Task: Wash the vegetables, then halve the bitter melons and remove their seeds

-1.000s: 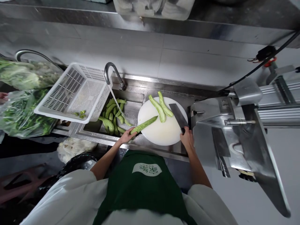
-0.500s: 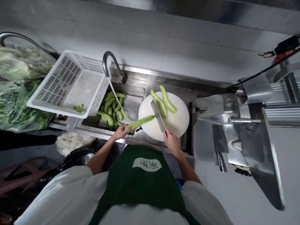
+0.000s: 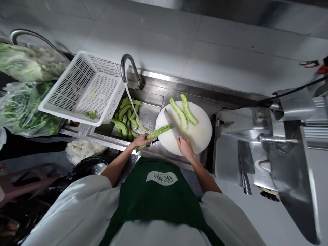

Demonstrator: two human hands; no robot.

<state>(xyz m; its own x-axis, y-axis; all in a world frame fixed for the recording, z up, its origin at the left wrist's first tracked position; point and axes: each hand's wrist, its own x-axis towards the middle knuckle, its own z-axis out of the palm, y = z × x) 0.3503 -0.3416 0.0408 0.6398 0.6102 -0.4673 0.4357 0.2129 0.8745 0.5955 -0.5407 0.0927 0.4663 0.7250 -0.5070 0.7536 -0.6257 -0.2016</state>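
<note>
My left hand is closed round a long, bumpy green bitter melon, held over the sink's front edge. Its far end reaches over the round white cutting board. In my right hand is the handle of a wide kitchen knife. The blade stands beside the tip of the melon; I cannot tell whether they touch. Two lengthwise-cut bitter melon halves lie at the back of the board, side by side. Several whole bitter melons are in the sink, left of the board.
Water runs from a curved tap into the sink. A white plastic basket with a few green bits sits to the left, by bagged greens. On the right stands a metal slicing machine with another knife lying on it.
My left hand has shifted right along the melon, closer to the board. The knife blade has drawn away from the cut half. The whole view has moved slightly.
</note>
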